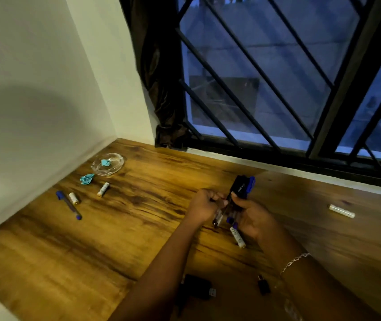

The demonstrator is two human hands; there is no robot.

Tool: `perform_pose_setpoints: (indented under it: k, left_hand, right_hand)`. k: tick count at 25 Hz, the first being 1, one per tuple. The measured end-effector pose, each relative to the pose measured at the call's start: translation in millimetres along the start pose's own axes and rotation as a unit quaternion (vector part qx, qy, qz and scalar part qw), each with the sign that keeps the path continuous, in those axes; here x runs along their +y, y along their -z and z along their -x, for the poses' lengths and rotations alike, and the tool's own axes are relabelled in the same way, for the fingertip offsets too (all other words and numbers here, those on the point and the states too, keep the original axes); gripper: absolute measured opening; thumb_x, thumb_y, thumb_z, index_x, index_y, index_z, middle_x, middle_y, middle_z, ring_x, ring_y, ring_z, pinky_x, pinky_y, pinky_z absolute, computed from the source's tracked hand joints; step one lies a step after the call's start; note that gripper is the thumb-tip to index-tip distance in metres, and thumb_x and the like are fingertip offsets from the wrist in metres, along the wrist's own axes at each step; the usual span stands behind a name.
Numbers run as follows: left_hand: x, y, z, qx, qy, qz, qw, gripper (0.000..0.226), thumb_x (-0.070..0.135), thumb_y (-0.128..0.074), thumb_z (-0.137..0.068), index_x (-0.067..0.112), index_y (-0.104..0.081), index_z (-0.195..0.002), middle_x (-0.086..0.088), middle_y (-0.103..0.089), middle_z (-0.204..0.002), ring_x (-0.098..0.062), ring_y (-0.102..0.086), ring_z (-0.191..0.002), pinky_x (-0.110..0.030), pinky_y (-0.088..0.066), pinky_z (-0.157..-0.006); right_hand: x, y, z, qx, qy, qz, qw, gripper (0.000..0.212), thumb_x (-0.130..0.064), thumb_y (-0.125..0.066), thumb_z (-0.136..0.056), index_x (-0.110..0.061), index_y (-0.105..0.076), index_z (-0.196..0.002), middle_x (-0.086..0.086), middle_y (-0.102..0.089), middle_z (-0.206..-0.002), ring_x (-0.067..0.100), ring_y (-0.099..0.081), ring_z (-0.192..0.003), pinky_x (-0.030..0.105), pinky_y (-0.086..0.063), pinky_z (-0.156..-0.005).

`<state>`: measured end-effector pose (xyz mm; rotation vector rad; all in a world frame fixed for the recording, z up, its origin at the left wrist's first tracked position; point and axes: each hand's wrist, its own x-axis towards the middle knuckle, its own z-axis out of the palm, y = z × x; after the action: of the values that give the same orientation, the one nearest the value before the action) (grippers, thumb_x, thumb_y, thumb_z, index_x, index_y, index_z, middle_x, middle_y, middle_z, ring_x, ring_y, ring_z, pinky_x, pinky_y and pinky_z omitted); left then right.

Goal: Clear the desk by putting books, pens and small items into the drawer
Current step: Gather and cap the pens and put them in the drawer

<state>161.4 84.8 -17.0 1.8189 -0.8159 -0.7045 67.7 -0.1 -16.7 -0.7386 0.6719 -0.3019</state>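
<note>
Wooden desk [120, 228] surface is partly cleared; we are at the gathering step, and no drawer is in view. Our right hand [252, 216] is closed around a bundle of pens [233, 209] with a black-and-blue item [242, 185] held above them; our left hand [204, 206], curled in a fist, touches the bundle. We cannot tell whether the left hand grips a pen. Just below the right hand lies a battery [238, 237]. Next, we judge, loose items need collecting: a blue pen [68, 205] and two batteries [103, 189] lie well apart to the left.
</note>
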Motion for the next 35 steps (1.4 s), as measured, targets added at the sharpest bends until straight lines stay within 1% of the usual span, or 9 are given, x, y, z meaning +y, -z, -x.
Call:
perform_pose_setpoints:
  k: [3,6,10,14,19,23,27,31,35]
  left_hand:
    - [-7,36,8,-0.029,0.039,-0.056,0.997,0.025,0.018,-0.066,-0.085,0.007,-0.062,-0.063,0.009,-0.062,-0.046,0.008,-0.049,-0.038,-0.014,-0.045,-0.046]
    - [-33,116,7,0.217,0.099,-0.195,0.951,0.021,0.021,-0.055,-0.091,0.003,-0.064,-0.082,-0.02,-0.07,-0.091,-0.016,-0.068,-0.078,-0.037,-0.05,-0.073]
    - [-78,209,33,0.46,0.281,-0.211,0.815,0.031,0.02,-0.052,-0.091,-0.002,-0.055,-0.114,-0.022,-0.059,-0.119,-0.037,-0.056,-0.11,-0.038,-0.045,-0.088]
    - [-99,229,52,0.49,0.352,-0.131,0.787,0.04,0.026,-0.054,-0.088,0.004,-0.05,-0.122,-0.019,-0.057,-0.123,-0.036,-0.056,-0.113,-0.041,-0.045,-0.092]
    - [-103,237,63,0.49,0.35,-0.154,0.783,0.026,0.014,-0.045,-0.093,0.001,-0.057,-0.113,-0.021,-0.06,-0.117,-0.037,-0.057,-0.108,-0.041,-0.047,-0.089]
    - [-75,204,74,0.514,0.253,-0.131,0.809,0.023,0.013,-0.048,-0.093,-0.005,-0.056,-0.105,-0.016,-0.061,-0.098,-0.033,-0.059,-0.09,-0.038,-0.047,-0.076]
    - [-40,119,72,0.34,0.068,-0.088,0.934,0.019,0.018,-0.059,-0.089,0.002,-0.062,-0.078,-0.015,-0.065,-0.074,-0.027,-0.064,-0.063,-0.041,-0.056,-0.061]
    - [-4,44,75,0.161,0.034,-0.014,0.986,0.026,0.012,-0.06,-0.089,0.014,-0.053,-0.064,-0.001,-0.055,-0.059,-0.004,-0.051,-0.036,-0.025,-0.047,-0.039]
    - [4,5,73,0.073,0.029,-0.127,0.989,0.017,0.014,-0.058,-0.089,0.0,-0.063,-0.081,-0.015,-0.061,-0.073,-0.02,-0.055,-0.053,-0.037,-0.053,-0.06]
  right_hand:
    - [14,-7,-10,0.006,-0.015,-0.023,1.0,0.021,0.0,-0.038,-0.096,-0.006,-0.051,-0.081,0.004,-0.067,-0.048,0.015,-0.065,-0.041,0.03,-0.052,-0.036]
    - [22,-8,-8,-0.012,-0.059,-0.038,0.997,0.013,0.006,-0.049,-0.088,-0.004,-0.05,-0.08,0.008,-0.067,-0.05,0.022,-0.067,-0.045,0.035,-0.054,-0.038]
    - [25,-11,-6,-0.047,-0.053,-0.012,0.997,0.086,-0.002,-0.092,-0.011,-0.004,-0.053,-0.087,0.012,-0.07,-0.057,0.027,-0.069,-0.051,0.039,-0.054,-0.04]
    - [19,-15,-9,-0.036,-0.031,0.023,0.999,0.007,0.0,-0.051,-0.086,-0.006,-0.052,-0.089,0.009,-0.07,-0.056,0.022,-0.069,-0.051,0.032,-0.054,-0.04]
    - [20,-15,-4,-0.066,-0.038,0.048,0.996,0.044,0.001,-0.072,-0.052,-0.006,-0.053,-0.09,0.009,-0.071,-0.059,0.02,-0.07,-0.052,0.029,-0.054,-0.041]
    - [25,-17,0,-0.089,-0.037,0.037,0.995,0.099,-0.015,-0.092,0.0,-0.004,-0.054,-0.091,0.012,-0.071,-0.061,0.023,-0.07,-0.054,0.033,-0.055,-0.041]
    - [20,-20,5,-0.078,-0.051,0.035,0.995,0.023,0.005,-0.067,-0.071,-0.004,-0.053,-0.088,0.012,-0.071,-0.061,0.022,-0.07,-0.054,0.031,-0.055,-0.043]
    - [18,-17,8,-0.056,-0.036,0.008,0.998,0.008,-0.006,-0.05,-0.089,-0.003,-0.055,-0.094,0.011,-0.072,-0.066,0.021,-0.071,-0.058,0.033,-0.058,-0.049]
    - [14,-10,17,-0.051,-0.021,0.0,0.998,0.008,-0.009,-0.053,-0.088,-0.003,-0.058,-0.09,0.008,-0.072,-0.065,0.019,-0.071,-0.059,0.032,-0.058,-0.051]
